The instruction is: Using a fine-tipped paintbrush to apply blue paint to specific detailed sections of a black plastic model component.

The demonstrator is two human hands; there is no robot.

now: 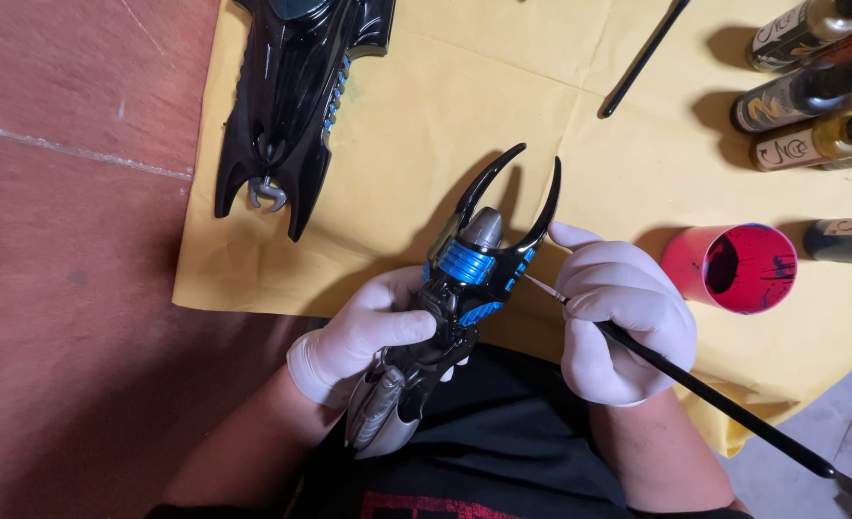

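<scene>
holding a glossy black toy vehicle part [464, 279] with blue ribbed trim, the left hand [368, 332] in a white glove wraps it from the left side, thumb laid across its middle, fingers clenched round the body; the piece sits over the person's lap at the near edge of a yellow paper sheet [426, 115]; its long axis runs near-vertical in the view, two curved black prongs pointing away from the person, grey tail toward the lap; the right hand [623, 322], also gloved, sits just to the right of the piece, fingers pinched on a thin black paintbrush [695, 384] in a pen grip; the brush slants up-left, its pale tip touching the right flank of the piece by the blue trim; the handle trails down-right; a second black vehicle body [296, 96] lies well apart on the sheet's far left; a red cup [733, 267] of dark liquid stands just beside the right hand; paint bottles [810, 86] lie beyond, near a spare black brush [642, 58].
</scene>
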